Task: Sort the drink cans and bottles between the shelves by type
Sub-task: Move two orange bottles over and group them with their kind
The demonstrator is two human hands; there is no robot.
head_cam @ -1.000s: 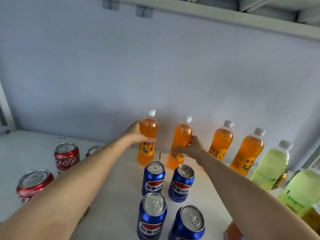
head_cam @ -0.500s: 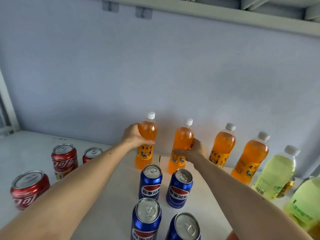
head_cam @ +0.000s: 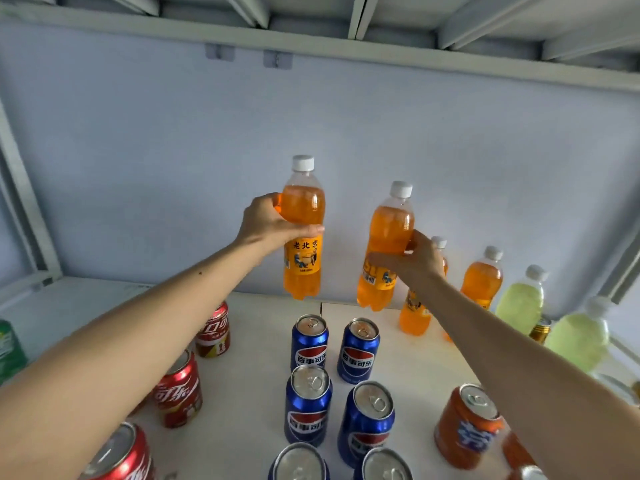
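My left hand [head_cam: 268, 225] grips an orange soda bottle [head_cam: 303, 233] with a white cap, held upright above the white shelf [head_cam: 249, 348]. My right hand [head_cam: 414, 259] grips a second orange bottle [head_cam: 388, 244], also lifted off the shelf and tilted slightly. Two more orange bottles [head_cam: 481, 282] stand behind my right arm at the back. Several blue Pepsi cans [head_cam: 309, 344] stand in two columns below the raised bottles. Red Coca-Cola cans [head_cam: 213, 330] stand to the left, partly hidden by my left forearm.
Pale green bottles [head_cam: 519, 296] stand at the right, with a gold can [head_cam: 540, 329] between them. An orange Fanta can [head_cam: 467, 424] sits front right. A green can [head_cam: 8, 351] shows at the left edge. The upper shelf's underside [head_cam: 311, 39] runs overhead.
Both hands have lifted their orange bottles off the shelf and upward. The view has widened, so more cans show in front.
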